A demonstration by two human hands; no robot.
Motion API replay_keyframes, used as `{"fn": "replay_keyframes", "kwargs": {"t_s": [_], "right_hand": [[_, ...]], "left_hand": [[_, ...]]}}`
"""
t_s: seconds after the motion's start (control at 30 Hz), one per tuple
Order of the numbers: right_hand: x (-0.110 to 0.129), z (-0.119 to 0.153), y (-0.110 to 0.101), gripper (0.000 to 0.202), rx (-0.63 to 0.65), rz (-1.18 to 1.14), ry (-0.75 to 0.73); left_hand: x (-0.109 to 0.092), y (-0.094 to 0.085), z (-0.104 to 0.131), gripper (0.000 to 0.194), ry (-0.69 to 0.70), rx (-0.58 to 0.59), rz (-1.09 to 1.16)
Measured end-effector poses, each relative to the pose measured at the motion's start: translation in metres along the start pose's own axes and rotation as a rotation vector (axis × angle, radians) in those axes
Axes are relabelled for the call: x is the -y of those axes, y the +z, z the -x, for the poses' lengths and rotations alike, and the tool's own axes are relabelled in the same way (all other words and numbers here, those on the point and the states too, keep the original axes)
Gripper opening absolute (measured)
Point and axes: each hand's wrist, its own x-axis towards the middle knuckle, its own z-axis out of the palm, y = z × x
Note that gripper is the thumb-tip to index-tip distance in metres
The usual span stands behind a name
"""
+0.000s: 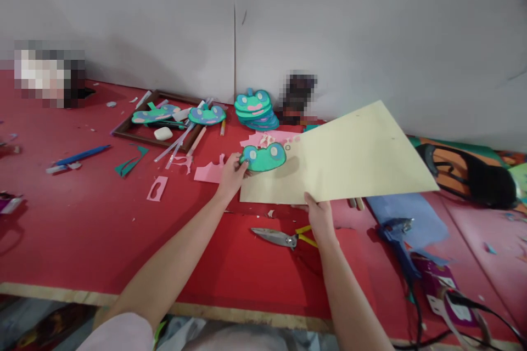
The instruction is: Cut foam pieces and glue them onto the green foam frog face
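Observation:
My left hand [234, 174] pinches the left end of a green frog-face cutout [263, 160] with blue eyes, held over the left part of a pale yellow sheet [354, 159]. At the sheet's lower edge, my right hand [321, 216] grips it, fingers mostly hidden beneath; its right part is raised off the table. Scissors with yellow handles [280, 237] lie just left of my right wrist. Behind the sheet, pink foam scraps [257, 137] rest near a stack of similar frog faces [255, 109].
A brown wooden frame [164, 144] holds frog faces, an eraser [163, 133] and pens. A blue pen [82, 155] and green scraps [130, 162] lie left. On the right are a blue glue gun [399, 247], its cable and a black-orange item [469, 175].

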Motion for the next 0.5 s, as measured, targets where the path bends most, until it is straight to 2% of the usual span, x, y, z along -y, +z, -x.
{"fn": "replay_keyframes", "kwargs": {"t_s": [0.1,0.3,0.4,0.5], "right_hand": [[-0.006,-0.001,0.0,0.054,-0.049,0.027,-0.037],[-0.011,-0.002,-0.001,0.044,-0.146,0.059,-0.025],[-0.006,0.001,-0.002,0.038,-0.115,0.185,-0.065],[0.0,0.004,0.0,0.058,-0.02,0.231,-0.235]], "left_hand": [[0.001,-0.002,-0.002,0.016,-0.032,-0.037,0.083],[0.002,-0.003,-0.002,0.026,0.024,-0.086,0.244],[0.002,-0.003,-0.002,0.029,-0.005,-0.112,0.261],[0.002,-0.003,-0.001,0.029,-0.003,-0.163,0.233]]}}
